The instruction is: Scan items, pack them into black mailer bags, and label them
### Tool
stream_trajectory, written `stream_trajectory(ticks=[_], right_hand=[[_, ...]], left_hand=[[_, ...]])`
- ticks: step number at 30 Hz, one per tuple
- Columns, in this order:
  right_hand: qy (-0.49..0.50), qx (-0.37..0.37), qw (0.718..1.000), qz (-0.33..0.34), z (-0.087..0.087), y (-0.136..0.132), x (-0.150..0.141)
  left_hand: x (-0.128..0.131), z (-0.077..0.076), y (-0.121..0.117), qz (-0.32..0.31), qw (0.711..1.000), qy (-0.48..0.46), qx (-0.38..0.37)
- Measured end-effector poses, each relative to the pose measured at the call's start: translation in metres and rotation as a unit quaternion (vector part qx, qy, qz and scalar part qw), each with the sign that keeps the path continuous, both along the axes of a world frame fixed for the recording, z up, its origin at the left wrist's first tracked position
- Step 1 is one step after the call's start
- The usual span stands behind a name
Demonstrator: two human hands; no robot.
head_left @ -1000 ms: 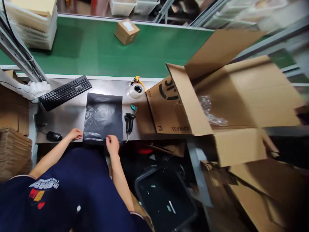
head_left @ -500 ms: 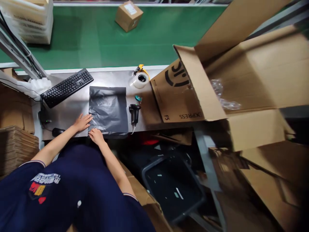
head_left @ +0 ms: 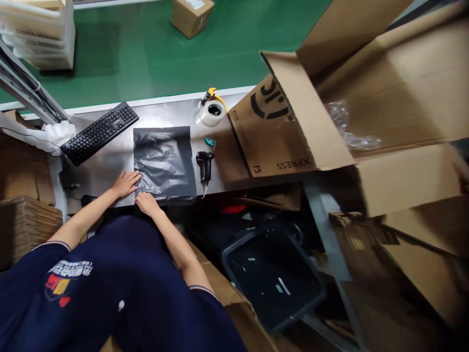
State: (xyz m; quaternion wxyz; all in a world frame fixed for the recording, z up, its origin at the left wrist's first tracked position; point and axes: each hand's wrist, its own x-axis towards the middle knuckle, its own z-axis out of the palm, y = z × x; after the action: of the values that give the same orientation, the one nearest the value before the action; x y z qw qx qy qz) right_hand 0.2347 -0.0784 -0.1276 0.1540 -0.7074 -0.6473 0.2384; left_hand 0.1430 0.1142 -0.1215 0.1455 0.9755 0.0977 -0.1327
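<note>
A dark grey plastic mailing bag (head_left: 166, 161) lies flat on the metal tabletop in front of me, its surface wrinkled and shiny. My left hand (head_left: 125, 184) rests palm down at the bag's left edge, fingers stretched out, with the fingertips touching the plastic. Just below it, my right hand (head_left: 147, 203) is at the bag's near left corner, fingers bent together over the edge. Close to the bag's right side lie a black barcode scanner (head_left: 205, 166) and a small teal item (head_left: 210, 142).
A black keyboard (head_left: 100, 132) sits at the left, a clear tape roll (head_left: 212, 112) behind the scanner. One large open carton (head_left: 271, 127) stands at the right. On the green belt (head_left: 120, 54) are a small carton (head_left: 190, 19) and white crates (head_left: 54, 44). Below is a dark bin (head_left: 271, 278).
The camera view has tilted and shifted slightly, so the belt items sit higher in the picture. Both hands stay at the bag's left edge with hardly any movement.
</note>
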Motion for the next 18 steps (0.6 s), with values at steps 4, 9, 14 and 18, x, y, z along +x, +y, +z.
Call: stream_trajectory(ticks=[4,9,14,18], right_hand=[[0.014,0.001,0.999,-0.047,0.002,-0.011,-0.006],[0.043,-0.004,0.989,-0.139,-0.001,-0.014,-0.019],[0.084,-0.001,0.976,-0.202,-0.005,-0.006,-0.026],[0.098,0.002,0.961,-0.259,0.004,-0.032,-0.03]], left_hand=[[0.004,0.005,0.002,-0.009,1.0,0.007,0.006],[0.007,0.004,0.007,-0.013,1.0,0.01,-0.003],[0.007,0.001,0.009,-0.007,1.0,0.0,-0.009],[0.006,0.002,0.009,0.0,1.0,-0.002,-0.007]])
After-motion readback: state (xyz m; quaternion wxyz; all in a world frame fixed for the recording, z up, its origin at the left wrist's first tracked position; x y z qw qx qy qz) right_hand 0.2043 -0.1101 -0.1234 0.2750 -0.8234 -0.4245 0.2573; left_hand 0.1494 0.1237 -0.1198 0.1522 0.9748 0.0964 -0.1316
